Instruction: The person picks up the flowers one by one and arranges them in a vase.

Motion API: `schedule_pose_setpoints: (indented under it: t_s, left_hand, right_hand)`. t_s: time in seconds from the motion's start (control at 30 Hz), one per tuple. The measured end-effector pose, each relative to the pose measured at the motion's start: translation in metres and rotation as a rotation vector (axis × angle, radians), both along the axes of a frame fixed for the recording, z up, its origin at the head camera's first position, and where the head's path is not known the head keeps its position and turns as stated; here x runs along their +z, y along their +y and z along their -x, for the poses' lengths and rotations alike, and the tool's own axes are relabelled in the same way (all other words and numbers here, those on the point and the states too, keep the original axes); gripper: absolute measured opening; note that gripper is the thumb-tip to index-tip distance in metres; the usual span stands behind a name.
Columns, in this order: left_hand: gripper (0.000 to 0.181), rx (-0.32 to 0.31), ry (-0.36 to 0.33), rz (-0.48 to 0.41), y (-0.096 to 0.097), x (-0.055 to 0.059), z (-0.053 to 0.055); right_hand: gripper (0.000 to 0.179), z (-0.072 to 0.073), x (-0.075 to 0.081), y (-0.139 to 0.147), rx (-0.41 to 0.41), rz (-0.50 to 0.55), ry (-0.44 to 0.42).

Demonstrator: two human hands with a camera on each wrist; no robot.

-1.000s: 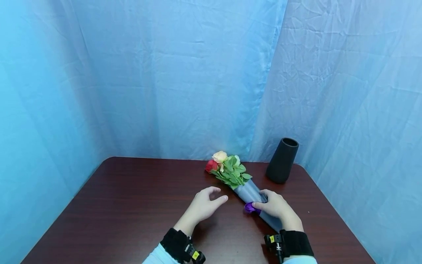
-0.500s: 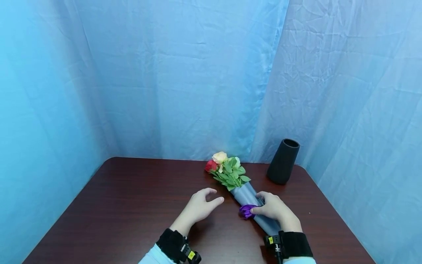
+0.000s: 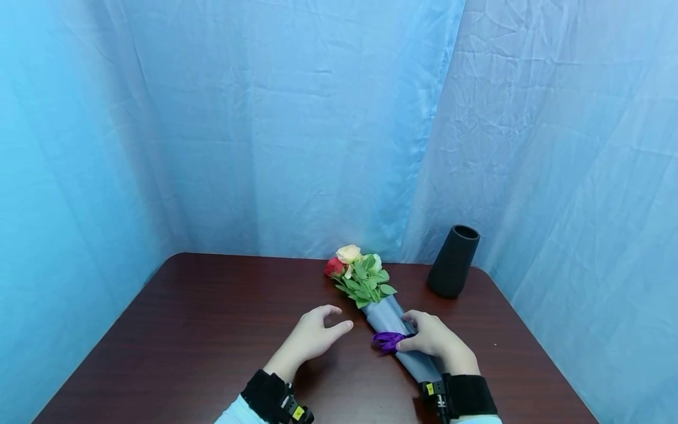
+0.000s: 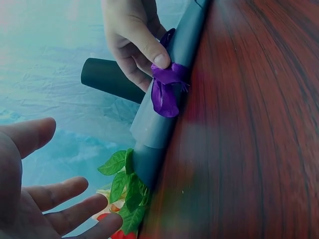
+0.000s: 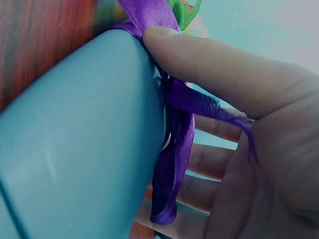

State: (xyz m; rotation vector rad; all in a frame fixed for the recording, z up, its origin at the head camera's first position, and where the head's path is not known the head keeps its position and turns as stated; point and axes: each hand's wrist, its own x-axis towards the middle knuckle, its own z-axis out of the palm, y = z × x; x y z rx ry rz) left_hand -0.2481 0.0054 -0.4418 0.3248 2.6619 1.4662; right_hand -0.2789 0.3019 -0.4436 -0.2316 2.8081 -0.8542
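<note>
- Bouquet (image 3: 382, 311) lay slantwise on the dark wood table (image 3: 201, 330), clasped in the person's right hand (image 3: 436, 341), its flower end ahead and left of that grip.
- The thumb pressed on the purple ribbon (image 3: 386, 341) tied round the blue-grey wrapper (image 5: 84, 134); the other fingers curved over the far side. Whether every fingertip touched the wrapper could not be told.
- In the right wrist view, ribbon ends hung between thumb and fingers.
- Left of the grip, the left hand (image 3: 312, 335) hovered apart from the wrapper, thumb and fingers spread.
- Ahead of the grip, a red rose (image 3: 334, 267), a cream rose (image 3: 348, 254) and green leaves (image 3: 365, 284) showed past the wrapper's mouth.
- A black vase (image 3: 452, 264) stood beyond the grip and slightly right, well apart from the flowers.
- Black bands (image 3: 471, 396) circled both wrists, behind the hands.
</note>
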Motion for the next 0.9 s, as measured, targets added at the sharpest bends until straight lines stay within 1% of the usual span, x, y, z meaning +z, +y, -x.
schedule_pose_setpoints:
  t_s: [0.13,0.27,0.53,0.8,0.9]
  left_hand:
    - [0.063,-0.002,-0.013,0.018,-0.006,0.001,-0.002]
    - [0.064,-0.001,-0.012,0.034,-0.012,0.001,-0.003]
    - [0.063,0.003,0.019,0.072,-0.024,0.0,-0.007]
    - [0.063,0.008,0.042,0.112,-0.035,-0.003,-0.01]
    - [0.062,0.011,0.045,0.118,-0.039,-0.004,-0.012]
  right_hand:
    - [0.07,-0.002,0.001,-0.004,0.021,0.007,-0.002]
    - [0.072,-0.004,0.003,-0.008,0.043,0.037,-0.009]
    - [0.074,-0.007,0.004,-0.019,0.097,0.024,-0.01]
    - [0.073,-0.009,0.002,-0.033,0.191,0.044,0.005]
    - [0.072,-0.01,0.002,-0.039,0.207,0.059,0.003]
